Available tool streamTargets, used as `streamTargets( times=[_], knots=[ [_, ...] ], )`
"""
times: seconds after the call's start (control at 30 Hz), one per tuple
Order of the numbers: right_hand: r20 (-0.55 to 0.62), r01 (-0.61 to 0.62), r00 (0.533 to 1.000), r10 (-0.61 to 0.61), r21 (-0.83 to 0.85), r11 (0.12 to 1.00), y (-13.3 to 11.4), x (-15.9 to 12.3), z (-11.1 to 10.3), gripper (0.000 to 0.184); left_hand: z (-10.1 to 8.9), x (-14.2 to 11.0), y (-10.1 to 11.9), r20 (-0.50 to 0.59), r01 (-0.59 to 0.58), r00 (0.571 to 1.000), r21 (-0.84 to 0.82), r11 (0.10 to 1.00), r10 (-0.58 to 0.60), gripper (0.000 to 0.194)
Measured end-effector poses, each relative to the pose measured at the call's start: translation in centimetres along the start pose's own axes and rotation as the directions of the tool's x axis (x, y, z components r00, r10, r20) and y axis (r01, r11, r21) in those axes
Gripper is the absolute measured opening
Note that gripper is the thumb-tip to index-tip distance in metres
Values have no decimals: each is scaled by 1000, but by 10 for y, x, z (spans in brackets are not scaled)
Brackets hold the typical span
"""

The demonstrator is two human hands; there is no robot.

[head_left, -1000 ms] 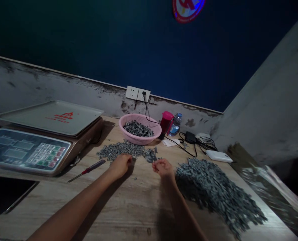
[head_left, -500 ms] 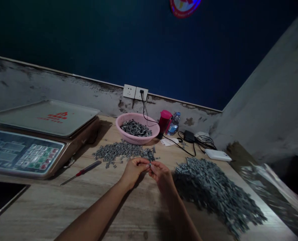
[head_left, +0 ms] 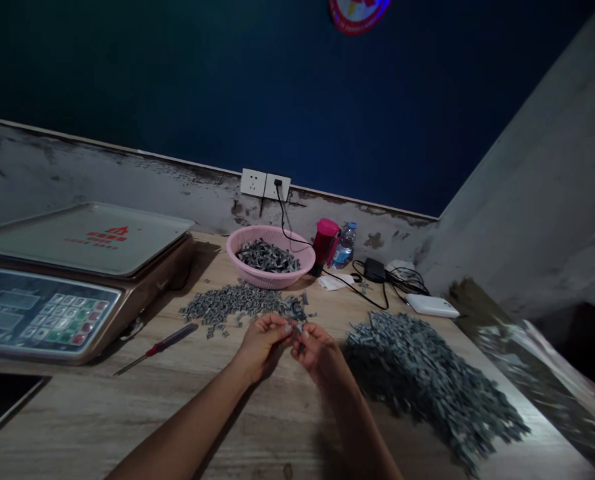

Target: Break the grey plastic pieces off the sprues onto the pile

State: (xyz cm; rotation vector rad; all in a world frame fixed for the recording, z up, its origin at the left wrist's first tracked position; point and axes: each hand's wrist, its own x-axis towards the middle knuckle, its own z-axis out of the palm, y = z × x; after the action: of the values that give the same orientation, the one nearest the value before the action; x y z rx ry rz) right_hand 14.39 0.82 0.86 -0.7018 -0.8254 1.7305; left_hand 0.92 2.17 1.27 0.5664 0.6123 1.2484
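Note:
My left hand [head_left: 262,343] and my right hand [head_left: 317,353] meet above the wooden table [head_left: 257,427], fingertips close together. Both pinch at a small grey metal piece [head_left: 298,329], mostly hidden by my fingers. Behind them lies a spread of similar grey pieces [head_left: 232,303]. To the right of my right hand stands a large heap of these pieces [head_left: 427,380]. A pink plastic basket [head_left: 257,280] holds more of them, just beyond the spread.
An electronic scale [head_left: 87,240] with a keypad stands at the left, and a red-handled screwdriver [head_left: 162,348] lies near it. At the back are a pink cup [head_left: 326,240], a water bottle [head_left: 345,247], black cables, and a white power bank [head_left: 431,306].
My hands have come from apart to close together, with fingers curled around the small piece. The view has drifted slightly, so the table contents sit further left in the picture.

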Motion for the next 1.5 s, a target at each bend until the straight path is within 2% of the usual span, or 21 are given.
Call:
streamTargets(
  times=[0.13,0.3,0.43,0.57,0.8,0.9,1.0,1.1,1.17,1.2,1.23,1.3,1.33,1.37,1.43,1.5],
  knots=[
    [17,-61,998,62,-22,998,1,-1,1,16,1,-2,-1,83,-9,997,-20,1000,11,26],
    [-53,-101,994,97,-61,993,4,0,-2,24,-2,-2,0,100,-101,991,127,987,88,25],
    [-113,-94,991,77,-157,983,3,0,-4,27,-5,0,3,138,-179,980,328,927,140,26],
    [-170,-114,983,71,-262,958,0,-1,-4,22,-6,0,5,186,-225,970,435,872,158,36],
    [-156,-121,985,68,-367,922,1,1,-13,20,-7,-1,7,260,-308,947,573,760,188,39],
    [-126,-55,992,10,-357,933,4,3,-14,24,-7,-1,8,263,-290,950,554,781,166,41],
    [-41,93,992,-117,-372,923,3,4,-11,28,-9,0,10,278,-223,956,484,846,93,49],
    [81,242,968,-238,-544,803,-1,2,-9,32,-13,2,12,319,-125,947,443,888,-26,61],
    [110,287,952,-285,-644,710,-3,1,-9,19,-15,3,12,323,-83,943,461,884,-80,64],
    [89,273,954,-286,-657,703,-3,1,-10,14,-15,3,11,320,-80,943,476,876,-87,64],
    [47,237,962,-270,-638,732,-3,1,-11,12,-14,3,10,316,-97,946,494,864,-75,62],
    [-60,124,982,-180,-511,850,0,2,-14,16,-11,1,6,308,-200,951,559,804,23,57],
    [-94,68,989,-118,-424,903,2,3,-15,18,-10,-1,4,307,-280,946,611,741,105,51],
    [-111,23,992,-65,-344,939,4,3,-16,19,-8,-2,2,315,-362,929,668,650,193,43],
    [-116,-37,993,9,-237,971,8,3,-17,18,-6,-6,-1,364,-486,869,754,442,335,23],
    [-122,-63,992,40,-184,981,9,3,-16,17,-5,-9,-3,419,-547,818,778,309,395,13]
  ],
)
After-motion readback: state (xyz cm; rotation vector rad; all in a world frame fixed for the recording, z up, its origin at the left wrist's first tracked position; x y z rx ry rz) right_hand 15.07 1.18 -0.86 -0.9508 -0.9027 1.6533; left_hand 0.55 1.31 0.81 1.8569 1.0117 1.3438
